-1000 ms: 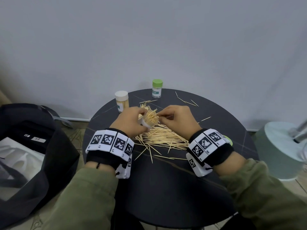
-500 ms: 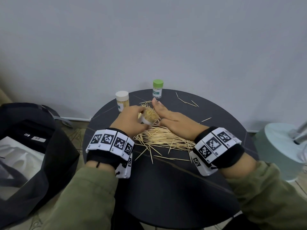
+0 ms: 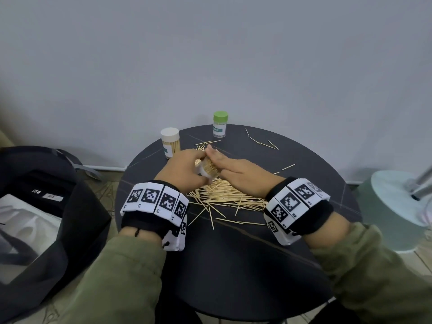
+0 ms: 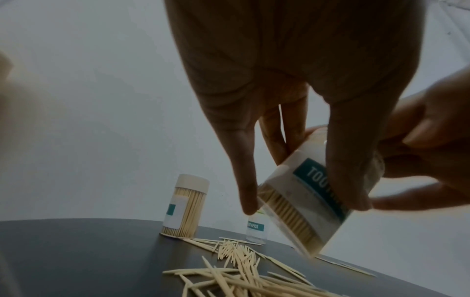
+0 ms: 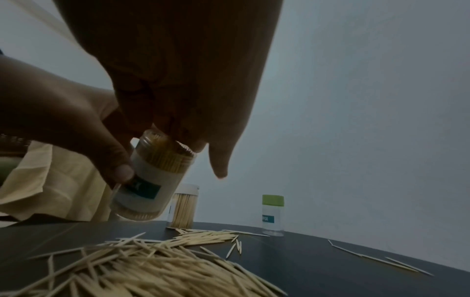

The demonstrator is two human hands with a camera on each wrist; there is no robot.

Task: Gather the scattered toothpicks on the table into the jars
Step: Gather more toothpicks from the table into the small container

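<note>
Three jars show, two standing capped on the round dark table (image 3: pixel 233 265) and one open jar (image 3: pixel 207 169) lifted above it near the centre. That jar is tilted, packed with toothpicks, its mouth turned toward the right hand (image 3: pixel 243 173). The left hand (image 3: pixel 184 170) grips it, thumb and fingers curled round the labelled wall, as the left wrist view shows (image 4: pixel 300 203). The right hand is flat, fingers straight and together, with the palm side pressed against the jar's open mouth and the toothpick tips there; in the right wrist view the jar (image 5: pixel 152 180) sits under those fingers. Just below the hands, from the centre toward 4 o'clock, lies the main pile (image 3: pixel 224 195) of loose toothpicks, with strays fanning out toward 6 o'clock. A white-cap jar (image 3: pixel 170 142), full of toothpicks, stands at about 10 o'clock, and a green-cap jar (image 3: pixel 220 124) at 12 o'clock by the far rim; that one looks empty. A few stray picks (image 3: pixel 261 142) lie at about 1 o'clock, well apart from the pile. On the floor at 9 o'clock sits a black bag (image 3: pixel 46 206), and at 3 o'clock a pale green base (image 3: pixel 392 206).
</note>
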